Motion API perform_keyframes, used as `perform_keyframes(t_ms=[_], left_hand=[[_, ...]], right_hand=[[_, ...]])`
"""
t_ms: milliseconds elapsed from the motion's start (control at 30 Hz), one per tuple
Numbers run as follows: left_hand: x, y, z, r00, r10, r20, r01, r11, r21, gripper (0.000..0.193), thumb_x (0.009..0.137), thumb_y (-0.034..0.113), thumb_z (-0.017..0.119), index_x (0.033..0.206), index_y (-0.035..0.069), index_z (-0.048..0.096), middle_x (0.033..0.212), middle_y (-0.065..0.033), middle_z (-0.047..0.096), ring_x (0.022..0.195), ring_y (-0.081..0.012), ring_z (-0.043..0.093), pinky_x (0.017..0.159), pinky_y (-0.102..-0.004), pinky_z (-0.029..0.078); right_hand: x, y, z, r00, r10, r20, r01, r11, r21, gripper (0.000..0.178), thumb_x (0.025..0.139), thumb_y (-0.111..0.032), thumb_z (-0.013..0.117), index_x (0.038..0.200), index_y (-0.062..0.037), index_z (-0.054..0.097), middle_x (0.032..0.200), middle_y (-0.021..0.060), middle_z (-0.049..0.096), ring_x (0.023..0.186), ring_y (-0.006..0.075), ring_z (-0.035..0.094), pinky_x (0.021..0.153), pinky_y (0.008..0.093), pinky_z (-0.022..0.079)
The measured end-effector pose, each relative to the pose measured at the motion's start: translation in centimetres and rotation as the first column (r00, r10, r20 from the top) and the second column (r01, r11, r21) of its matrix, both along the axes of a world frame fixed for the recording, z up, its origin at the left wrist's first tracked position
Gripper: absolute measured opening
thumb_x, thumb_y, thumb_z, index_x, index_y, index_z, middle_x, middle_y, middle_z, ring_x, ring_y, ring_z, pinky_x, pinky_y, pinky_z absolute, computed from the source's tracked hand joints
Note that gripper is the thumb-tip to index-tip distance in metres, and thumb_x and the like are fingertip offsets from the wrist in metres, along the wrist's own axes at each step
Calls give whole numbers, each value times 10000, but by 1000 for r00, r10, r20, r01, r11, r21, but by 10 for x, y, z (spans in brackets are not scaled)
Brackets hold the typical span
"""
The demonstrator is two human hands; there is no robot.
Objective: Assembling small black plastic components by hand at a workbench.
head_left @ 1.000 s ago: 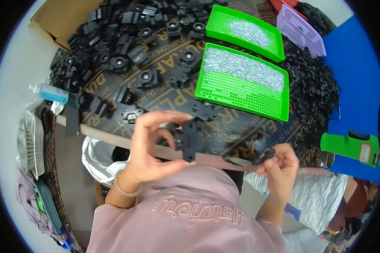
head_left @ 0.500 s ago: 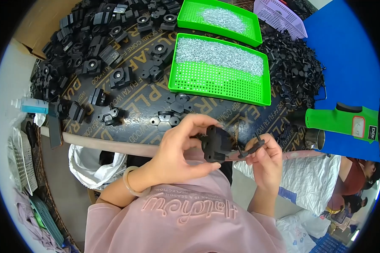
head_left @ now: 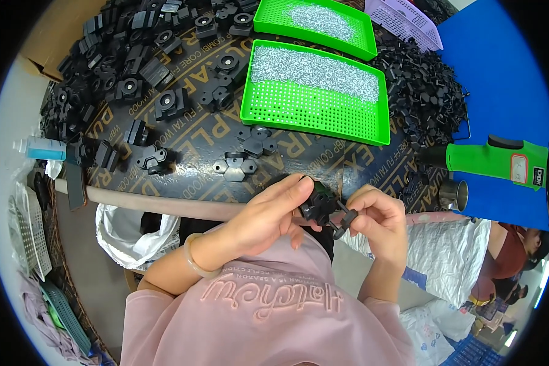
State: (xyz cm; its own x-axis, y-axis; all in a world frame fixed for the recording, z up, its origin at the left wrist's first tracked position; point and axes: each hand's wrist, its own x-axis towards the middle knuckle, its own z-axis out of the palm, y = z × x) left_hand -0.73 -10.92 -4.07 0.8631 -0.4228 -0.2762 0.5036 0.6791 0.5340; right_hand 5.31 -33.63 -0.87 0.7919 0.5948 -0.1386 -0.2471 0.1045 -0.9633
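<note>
My left hand [head_left: 263,218] is closed around a black plastic block [head_left: 317,205] just off the table's front edge. Between the thumb and fingers of my right hand [head_left: 381,221] is a small black pronged plastic piece [head_left: 347,221]. Its prongs point toward the block and meet it or nearly so; whether they are inserted I cannot tell. On the table beyond my hands lie two black flat-based parts with round wheels, one part [head_left: 234,167] nearer and another part [head_left: 257,141] just behind it.
A green perforated tray [head_left: 314,116] of small silvery screws stands ahead, with a second green tray [head_left: 363,46] behind. Black parts [head_left: 128,88] heap at the left, small black pieces [head_left: 421,91] at the right. A green power tool [head_left: 494,160] and metal cup [head_left: 454,194] are at right.
The block has turned in my left hand, so another side shows. My right hand has brought the pronged piece left, up against the block. The view has shifted slightly.
</note>
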Motion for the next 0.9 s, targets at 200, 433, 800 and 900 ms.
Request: perform_keyframes(t_ms=[200, 433, 800, 900], left_hand=[[1, -6, 5, 1000, 17, 4, -18, 998, 68, 468, 1084, 434, 361, 1377, 76, 435, 1112, -86, 621, 871, -152, 640, 478, -246, 491], [0, -8, 2, 1000, -9, -9, 10, 997, 81, 457, 1065, 484, 399, 1322, 113, 469, 1058, -66, 615, 810, -126, 601, 455, -225, 456], [-4, -14, -3, 1000, 4, -20, -2, 996, 91, 454, 1076, 497, 349, 1275, 109, 475, 972, -49, 564, 682, -97, 477, 428, -214, 311], [-5, -14, -2, 1000, 14, -4, -13, 992, 125, 443, 1075, 502, 350, 1264, 120, 472, 948, -44, 551, 645, -83, 436, 438, -213, 272]], right_hand=[[2, 3, -2, 998, -20, -60, 17, 999, -51, 188, 883, -47, 741, 1019, 59, 665, 887, 73, 665, 718, 101, 644, 599, 229, 551], [1, 3, -3, 993, -16, -118, 15, 1000, -6, 179, 893, -23, 723, 1035, 65, 658, 867, 87, 693, 714, 119, 676, 624, 247, 582], [-5, 14, -8, 996, -80, -23, 80, 996, -29, 185, 851, 22, 756, 990, 41, 635, 870, 86, 689, 701, 97, 664, 604, 214, 552], [-6, 15, -8, 994, -103, -33, 102, 994, -38, 191, 836, 30, 769, 956, 29, 621, 863, 82, 684, 692, 88, 655, 589, 200, 538]])
